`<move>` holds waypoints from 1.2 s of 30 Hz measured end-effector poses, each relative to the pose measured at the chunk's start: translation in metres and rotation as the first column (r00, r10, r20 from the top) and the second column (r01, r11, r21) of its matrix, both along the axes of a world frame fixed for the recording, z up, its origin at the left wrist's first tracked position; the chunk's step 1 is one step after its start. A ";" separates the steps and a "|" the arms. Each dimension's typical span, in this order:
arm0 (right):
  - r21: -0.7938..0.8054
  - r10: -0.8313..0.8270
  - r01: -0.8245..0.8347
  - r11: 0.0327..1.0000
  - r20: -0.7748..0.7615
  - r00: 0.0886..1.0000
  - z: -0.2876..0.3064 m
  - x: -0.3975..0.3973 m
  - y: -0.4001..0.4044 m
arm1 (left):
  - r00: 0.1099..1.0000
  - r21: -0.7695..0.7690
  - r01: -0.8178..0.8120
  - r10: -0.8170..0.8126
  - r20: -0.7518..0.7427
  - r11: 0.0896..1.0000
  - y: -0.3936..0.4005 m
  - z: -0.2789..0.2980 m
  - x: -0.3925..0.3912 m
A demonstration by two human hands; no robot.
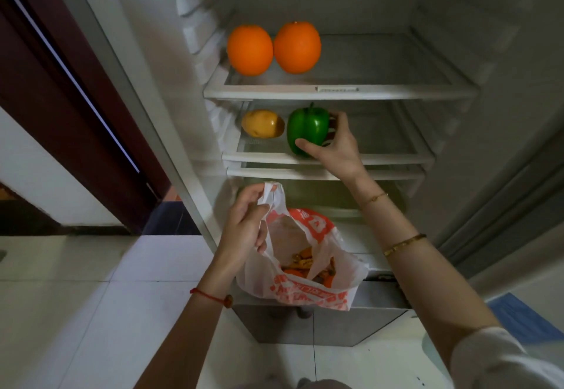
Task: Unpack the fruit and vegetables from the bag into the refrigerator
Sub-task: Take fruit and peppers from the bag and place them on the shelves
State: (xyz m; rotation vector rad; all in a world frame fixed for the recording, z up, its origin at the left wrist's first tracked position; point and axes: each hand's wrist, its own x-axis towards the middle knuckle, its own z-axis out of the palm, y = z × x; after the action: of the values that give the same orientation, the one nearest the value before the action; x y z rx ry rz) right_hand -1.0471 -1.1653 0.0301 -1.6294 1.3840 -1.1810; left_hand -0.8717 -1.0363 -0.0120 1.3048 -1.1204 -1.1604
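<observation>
Pepper: I see my right hand [331, 147] curled round the glossy green bell pepper [306, 129], upright at the front of the middle glass refrigerator shelf [396, 159].
Handling: I judge it light, firm and slick; cupping the broad flank suits it better than the stem.
Bag: my left hand [247, 223] pinches one handle of the thin white-and-orange plastic bag [308, 291], hanging below the pepper; soft and floppy, with orange produce inside.
Neighbours: a yellow-brown potato [262, 123] lies just left of the pepper; two round oranges [250, 49] [297, 47] touch on the shelf above.
Obstacles: the potato crowds leftward; space right of the pepper is free.
</observation>
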 end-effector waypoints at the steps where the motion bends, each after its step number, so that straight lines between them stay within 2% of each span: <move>1: -0.017 -0.001 0.001 1.000 0.002 1.000 -0.001 0.002 -0.005 | 1.000 0.002 -0.001 0.001 0.003 1.000 0.000 0.000 0.000; 10: -0.071 -0.036 0.034 0.997 -0.024 0.999 -0.015 0.014 -0.040 | 1.000 -0.005 0.020 -0.020 -0.009 1.000 -0.002 0.002 0.002; 15: -0.026 -0.018 0.018 1.000 0.004 1.000 -0.017 0.012 -0.031 | 0.998 -0.010 0.032 -0.032 0.045 0.999 0.004 0.001 0.005; 18: -0.021 -0.076 0.075 0.997 -0.026 0.997 -0.016 0.005 -0.014 | 0.999 -0.023 0.029 -0.028 0.046 0.999 0.008 0.000 0.008; 21: -0.162 -0.222 0.209 0.964 -0.063 0.973 -0.022 0.000 0.014 | 0.998 -0.038 0.037 -0.035 0.045 0.999 0.012 -0.002 0.011; 23: -0.224 -0.186 0.171 0.959 -0.050 0.981 -0.029 -0.003 0.037 | 0.998 -0.043 0.035 -0.033 0.050 0.998 0.017 -0.003 0.012; 24: -0.200 -0.101 0.090 0.976 -0.043 0.994 -0.033 -0.006 0.048 | 0.998 -0.049 0.032 -0.030 0.056 0.998 0.020 -0.003 0.012; 26: -0.025 0.131 -0.135 0.991 -0.113 0.985 -0.046 -0.010 0.068 | 0.998 -0.060 0.035 -0.032 0.062 0.998 0.027 -0.003 0.012; 28: 0.246 0.410 -0.355 0.902 -0.227 0.883 -0.068 -0.008 0.084 | 0.998 -0.064 0.042 -0.038 0.050 0.997 0.032 -0.005 0.011; 29: 0.335 0.500 -0.401 0.853 -0.303 0.811 -0.080 -0.005 0.089 | 0.998 -0.063 0.042 -0.040 0.042 0.997 0.035 -0.006 0.011; 31: 0.422 0.576 -0.414 0.807 -0.407 0.709 -0.102 0.003 0.096 | 0.998 -0.065 0.046 -0.044 0.038 0.997 0.039 -0.007 0.010; 34: 0.585 0.621 -0.332 0.740 -0.403 0.672 -0.128 0.011 0.102 | 0.998 -0.073 0.051 -0.048 0.040 0.996 0.046 -0.008 0.010; 36: 0.617 0.632 -0.298 0.728 -0.436 0.641 -0.153 0.015 0.102 | 0.998 -0.073 0.047 -0.043 0.052 0.996 0.048 -0.008 0.011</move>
State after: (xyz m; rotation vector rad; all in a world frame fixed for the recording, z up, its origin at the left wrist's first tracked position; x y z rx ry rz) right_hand -1.0318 -1.0633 -0.1225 -1.8938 1.3219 0.0950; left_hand -0.8609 -0.9880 -0.0201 1.2633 -1.2241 -1.1138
